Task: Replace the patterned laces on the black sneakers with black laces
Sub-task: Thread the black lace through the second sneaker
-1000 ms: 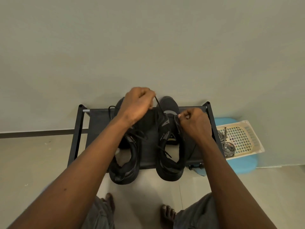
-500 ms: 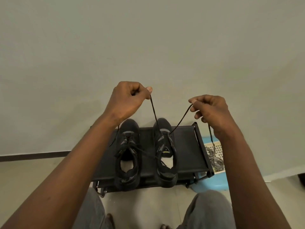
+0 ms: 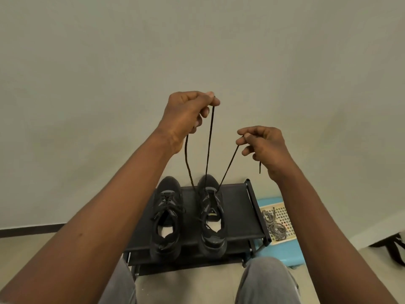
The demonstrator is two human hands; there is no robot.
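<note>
Two black sneakers stand side by side on a low black rack (image 3: pixel 238 207). The left sneaker (image 3: pixel 167 216) has a black lace tied in it. The right sneaker (image 3: pixel 211 216) has a black lace (image 3: pixel 209 141) running up from its front eyelets in two strands. My left hand (image 3: pixel 186 115) pinches one strand high above the shoe, with a slack loop hanging beneath it. My right hand (image 3: pixel 263 145) pinches the other strand lower, its tip dangling by the wrist. The patterned laces (image 3: pixel 272 224) lie coiled in a cream basket (image 3: pixel 285 216).
The basket sits on a light blue stool (image 3: pixel 282 253) right of the rack. A pale wall stands close behind the rack. My knees in grey trousers are at the bottom edge. A dark object (image 3: pixel 392 246) lies on the floor at far right.
Both hands rose from the right sneaker and drew the two lace ends upward, the left higher than the right. The view pulled back and my knees came into sight.
</note>
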